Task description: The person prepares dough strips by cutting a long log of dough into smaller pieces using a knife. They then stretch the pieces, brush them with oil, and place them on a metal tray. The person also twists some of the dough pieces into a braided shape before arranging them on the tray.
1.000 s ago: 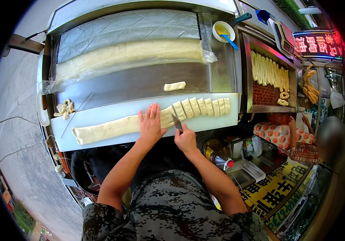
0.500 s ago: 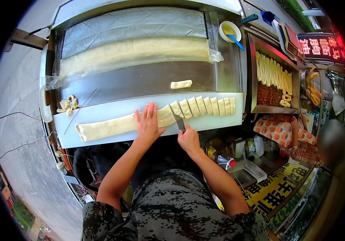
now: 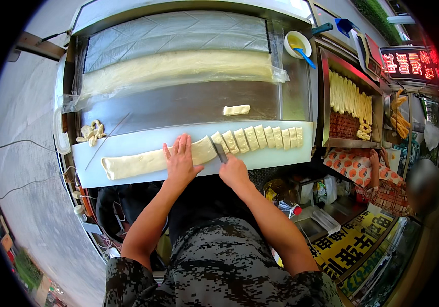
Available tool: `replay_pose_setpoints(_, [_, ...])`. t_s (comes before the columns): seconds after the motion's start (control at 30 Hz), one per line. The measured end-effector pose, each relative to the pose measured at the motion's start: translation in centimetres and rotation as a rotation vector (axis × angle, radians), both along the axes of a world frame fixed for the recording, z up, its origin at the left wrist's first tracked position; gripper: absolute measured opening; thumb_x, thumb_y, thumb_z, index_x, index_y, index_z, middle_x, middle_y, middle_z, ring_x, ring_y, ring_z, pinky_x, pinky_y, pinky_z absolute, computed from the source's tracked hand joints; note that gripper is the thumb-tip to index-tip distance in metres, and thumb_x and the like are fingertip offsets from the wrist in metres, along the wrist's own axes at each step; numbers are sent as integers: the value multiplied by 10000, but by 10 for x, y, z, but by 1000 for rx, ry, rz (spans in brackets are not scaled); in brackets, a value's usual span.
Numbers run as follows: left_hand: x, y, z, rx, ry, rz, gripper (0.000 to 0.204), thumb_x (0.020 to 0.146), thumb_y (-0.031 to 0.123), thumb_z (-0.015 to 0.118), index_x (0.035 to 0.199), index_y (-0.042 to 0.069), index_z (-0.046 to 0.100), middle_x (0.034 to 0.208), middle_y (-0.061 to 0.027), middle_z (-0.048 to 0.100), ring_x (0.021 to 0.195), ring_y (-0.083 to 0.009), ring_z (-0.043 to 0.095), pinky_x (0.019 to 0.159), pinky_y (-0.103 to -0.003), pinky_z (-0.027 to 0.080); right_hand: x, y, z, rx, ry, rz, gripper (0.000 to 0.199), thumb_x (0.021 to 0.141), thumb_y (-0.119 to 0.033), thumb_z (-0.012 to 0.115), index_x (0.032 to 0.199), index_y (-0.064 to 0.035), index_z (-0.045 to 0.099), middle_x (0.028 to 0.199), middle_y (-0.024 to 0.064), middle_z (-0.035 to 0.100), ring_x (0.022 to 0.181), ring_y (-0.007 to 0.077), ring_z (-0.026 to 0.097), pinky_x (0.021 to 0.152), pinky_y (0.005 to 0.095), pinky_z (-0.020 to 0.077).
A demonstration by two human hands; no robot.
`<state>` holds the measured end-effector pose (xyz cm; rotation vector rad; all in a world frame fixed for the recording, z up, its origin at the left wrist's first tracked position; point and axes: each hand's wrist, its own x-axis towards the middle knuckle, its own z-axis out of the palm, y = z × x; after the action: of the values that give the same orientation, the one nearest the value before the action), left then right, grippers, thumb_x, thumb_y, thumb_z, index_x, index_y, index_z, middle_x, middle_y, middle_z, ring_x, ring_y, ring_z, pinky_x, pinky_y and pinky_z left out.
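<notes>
A long flat strip of dough (image 3: 137, 165) lies across the white cutting board (image 3: 89, 176). My left hand (image 3: 181, 159) rests flat on the strip near its right end, fingers stretched out. In my right hand (image 3: 234, 171) is a knife (image 3: 220, 152), its dark blade at the strip's right end, beside the nearest slice. Several cut dough slices (image 3: 251, 138) stand in a row to the right of the blade. One loose dough piece (image 3: 237, 110) sits on the metal worktop (image 3: 178, 100) beyond the board.
Film-covered dough (image 3: 178, 69) spans the back. At left are dough scraps (image 3: 91, 132) and a thin stick (image 3: 108, 139). A white bowl (image 3: 298, 42) with a blue-handled brush stands back right, near a metal tray (image 3: 327, 102) of dough strips. A person in a patterned apron (image 3: 357, 162) is at right.
The knife and my right hand have moved left, and another slice now stands separate from the strip. My left hand has shifted slightly left along the dough.
</notes>
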<state>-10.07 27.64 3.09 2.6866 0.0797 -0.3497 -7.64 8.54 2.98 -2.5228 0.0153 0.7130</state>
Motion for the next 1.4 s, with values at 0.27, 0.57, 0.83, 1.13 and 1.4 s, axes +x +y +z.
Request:
replay_pose_setpoints(0.27, [-3,0,-6,38,-56,16,1063,596,373,863,1447,4,344,1497,-115,343,1397,-297,316,1105,-672,183,-21,44,-4,142,-147,-49,111,818,-89,563,829,21,551,711,259,634,690,453,628,634,524,512])
replay_pose_setpoints(0.57, [4,-4,3,65,5,18,1047,601,345,868,1442,1,348,1491,-117,348,1402,-289,308,1096,-678,190,12,25,13,68,130,88,168,783,-107,559,857,32,617,832,277,658,808,458,643,738,505,525])
replay_pose_setpoints(0.83, [40,-81,23,-95,-107,-29,870,684,237,823,1413,34,393,1386,-218,429,1311,-385,389,1084,-568,279,-35,-151,20,181,112,-265,246,785,-173,646,933,22,629,817,231,676,821,409,654,723,449,524])
replay_pose_setpoints(1.13, [177,-290,-26,-213,-192,-336,293,755,258,740,977,78,676,942,-105,648,911,-290,600,822,-403,434,-66,-249,-15,227,70,-738,248,791,-199,639,955,-15,648,838,219,679,836,410,657,728,454,520])
replay_pose_setpoints(1.4, [167,-324,-13,-502,-144,-327,136,749,97,690,768,62,560,759,-112,621,819,-306,604,732,-409,448,-66,-308,-36,246,-122,-757,200,827,-164,653,920,7,613,640,104,625,478,200,609,478,348,483])
